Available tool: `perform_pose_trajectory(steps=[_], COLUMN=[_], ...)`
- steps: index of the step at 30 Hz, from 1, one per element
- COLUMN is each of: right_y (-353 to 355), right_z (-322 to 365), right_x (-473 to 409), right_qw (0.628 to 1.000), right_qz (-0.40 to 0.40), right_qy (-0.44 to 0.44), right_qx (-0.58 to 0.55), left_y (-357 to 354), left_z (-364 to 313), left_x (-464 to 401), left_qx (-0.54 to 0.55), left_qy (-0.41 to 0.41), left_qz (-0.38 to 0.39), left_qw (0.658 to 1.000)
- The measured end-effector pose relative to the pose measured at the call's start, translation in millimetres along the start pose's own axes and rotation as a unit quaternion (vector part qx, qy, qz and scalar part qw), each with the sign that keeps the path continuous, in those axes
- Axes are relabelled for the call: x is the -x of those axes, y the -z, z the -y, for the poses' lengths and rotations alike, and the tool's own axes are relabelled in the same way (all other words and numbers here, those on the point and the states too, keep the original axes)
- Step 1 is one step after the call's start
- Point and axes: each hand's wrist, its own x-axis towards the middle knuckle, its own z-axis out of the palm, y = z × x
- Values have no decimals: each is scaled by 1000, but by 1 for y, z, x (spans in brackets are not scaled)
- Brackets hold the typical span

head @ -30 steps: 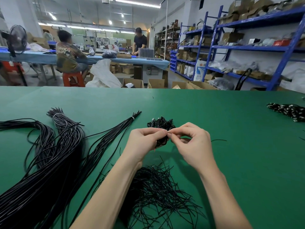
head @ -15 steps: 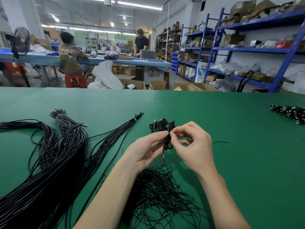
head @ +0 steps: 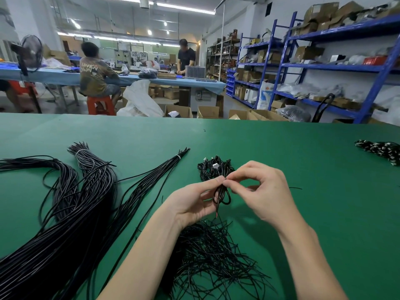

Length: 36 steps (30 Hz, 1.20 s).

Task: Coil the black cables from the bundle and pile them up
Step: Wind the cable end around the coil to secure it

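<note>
Small coiled black cable pinched at its top between left hand and right hand, above green tabletop. Pile of coiled black cables just beyond hands; long black cable bundle left of them.

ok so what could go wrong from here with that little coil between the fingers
The coiled cable is only pinched at its top by the left hand and right hand, so its loops could spring open if either grip slips. Its loose end hangs just above the tangle of thin black ties and might snag there. Dropped carelessly, it could scatter the pile of finished coils.
</note>
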Motion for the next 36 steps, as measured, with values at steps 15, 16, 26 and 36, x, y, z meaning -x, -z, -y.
perform_pose_trajectory(steps=[15,16,26,36], right_y=[-14,-15,-13,-15], right_z=[-4,-4,-9,-5], right_x=[3,3,3,-2], right_qw=[994,992,869,892], right_qz=[-92,-93,-17,-78], right_qy=[-27,-47,-290,-306], right_qx=[-44,-75,-402,-323], left_y=[-5,-6,1,9], left_z=[4,5,-2,-4], left_x=[-6,-7,5,0], left_qx=[7,-10,-334,-484], left_qy=[-109,-139,-442,-537], left_qz=[17,31,-39,-154], left_qw=[994,990,831,673])
